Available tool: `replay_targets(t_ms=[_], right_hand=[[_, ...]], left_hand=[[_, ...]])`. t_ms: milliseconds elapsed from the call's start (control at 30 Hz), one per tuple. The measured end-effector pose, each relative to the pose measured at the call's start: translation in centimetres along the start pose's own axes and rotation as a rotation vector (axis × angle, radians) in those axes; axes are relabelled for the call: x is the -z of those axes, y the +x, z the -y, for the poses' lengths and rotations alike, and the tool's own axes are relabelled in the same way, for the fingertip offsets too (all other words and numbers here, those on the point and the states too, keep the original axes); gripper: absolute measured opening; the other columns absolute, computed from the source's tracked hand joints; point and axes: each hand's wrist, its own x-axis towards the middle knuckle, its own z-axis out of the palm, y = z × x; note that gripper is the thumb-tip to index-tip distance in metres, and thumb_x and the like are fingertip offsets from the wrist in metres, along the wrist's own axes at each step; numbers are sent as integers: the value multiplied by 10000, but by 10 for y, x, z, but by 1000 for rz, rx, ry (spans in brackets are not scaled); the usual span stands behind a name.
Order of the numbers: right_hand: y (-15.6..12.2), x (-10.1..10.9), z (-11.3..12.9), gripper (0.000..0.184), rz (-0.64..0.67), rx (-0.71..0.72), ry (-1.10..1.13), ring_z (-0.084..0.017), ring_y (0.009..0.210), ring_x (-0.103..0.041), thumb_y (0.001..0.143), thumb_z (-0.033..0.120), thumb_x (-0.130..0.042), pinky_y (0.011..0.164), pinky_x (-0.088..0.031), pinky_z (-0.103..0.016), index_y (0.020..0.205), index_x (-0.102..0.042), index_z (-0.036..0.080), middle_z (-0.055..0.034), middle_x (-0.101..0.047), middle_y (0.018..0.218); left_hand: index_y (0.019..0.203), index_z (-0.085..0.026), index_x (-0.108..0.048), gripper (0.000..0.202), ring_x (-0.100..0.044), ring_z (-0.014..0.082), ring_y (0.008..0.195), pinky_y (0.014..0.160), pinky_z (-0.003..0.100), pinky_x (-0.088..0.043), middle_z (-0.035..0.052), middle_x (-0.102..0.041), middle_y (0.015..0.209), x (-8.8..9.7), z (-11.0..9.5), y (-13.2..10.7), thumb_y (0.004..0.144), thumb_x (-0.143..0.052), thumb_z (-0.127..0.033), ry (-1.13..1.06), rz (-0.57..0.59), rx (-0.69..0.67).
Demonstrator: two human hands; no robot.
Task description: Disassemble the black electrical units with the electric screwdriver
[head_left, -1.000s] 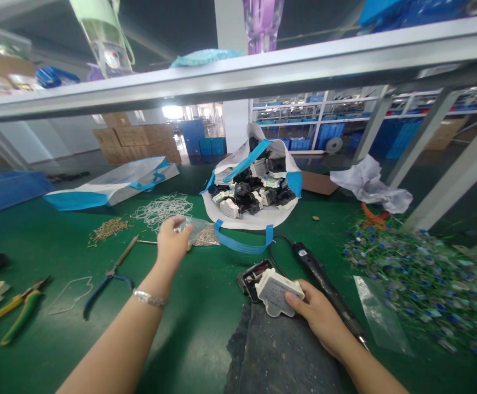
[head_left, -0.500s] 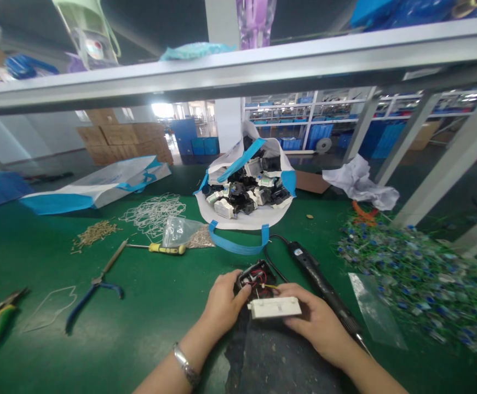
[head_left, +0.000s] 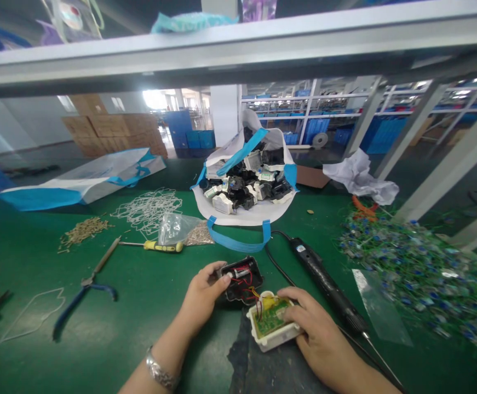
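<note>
Low in the middle of the frame, the left hand pinches the near-left edge of a black shell, fingers curled round it, with red wires showing inside. Just to its right the right hand grips a white half lying open side up (a green board and a yellow part sit inside), thumb on its top edge. Thin wires run between the two halves, which lie close together. The white half rests on a grey cloth at the bottom centre; the black shell lies on the green table.

Right of the hands a black power driver lies slanted, its cord curling up toward a white bag full of black and white parts at centre. Left of the bag are a clear pouch, a yellow screwdriver, a tangle of white wire and a heap of small screws. Blue pliers lie lower left. A spread of green and blue bits covers the right side.
</note>
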Motion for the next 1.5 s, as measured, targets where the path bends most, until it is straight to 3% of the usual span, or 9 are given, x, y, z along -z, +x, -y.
replay_targets(t_ms=[200, 633, 933, 1300, 1500], right_hand=[[-4, 0, 1, 263, 14, 7, -3, -210, 1026, -414, 704, -1, -287, 840, -388, -358, 804, -443, 185, -79, -404, 1100], [0, 0, 6, 310, 111, -11, -23, -213, 1041, -390, 651, -88, -326, 861, -381, -372, 793, -392, 179, -78, -366, 1120], [-4, 1, 6, 341, 224, -115, -73, -203, 1111, -336, 650, -92, -448, 939, -315, -352, 820, -376, 195, -57, -311, 1197], [1, 8, 8, 394, 346, -335, 118, -172, 1158, -277, 620, -32, -642, 961, -243, -271, 847, -426, 206, -16, -259, 1272], [5, 8, 9, 392, 306, -339, 202, -153, 1086, -351, 609, -68, -647, 912, -267, -221, 800, -430, 196, -2, -357, 1167]], left_hand=[[976, -121, -590, 436, -556, 217, 834, 760, 291, -424, 68, -620, 907, 2, 1, 0, 611, -672, -345, -290, 36, 104], [955, -126, -583, 406, -549, 202, 789, 721, 284, -419, 65, -610, 883, 0, 11, 1, 627, -660, -352, -339, 6, 108], [957, -137, -589, 379, -541, 205, 826, 737, 286, -415, 65, -600, 914, 2, 12, 2, 642, -655, -336, -337, 16, 75], [967, -151, -581, 351, -540, 205, 833, 744, 291, -421, 62, -596, 917, 2, 18, 4, 671, -638, -331, -327, 43, 36], [954, -143, -574, 344, -528, 195, 838, 739, 270, -415, 57, -588, 921, 2, 14, 1, 673, -625, -336, -307, 60, 28]])
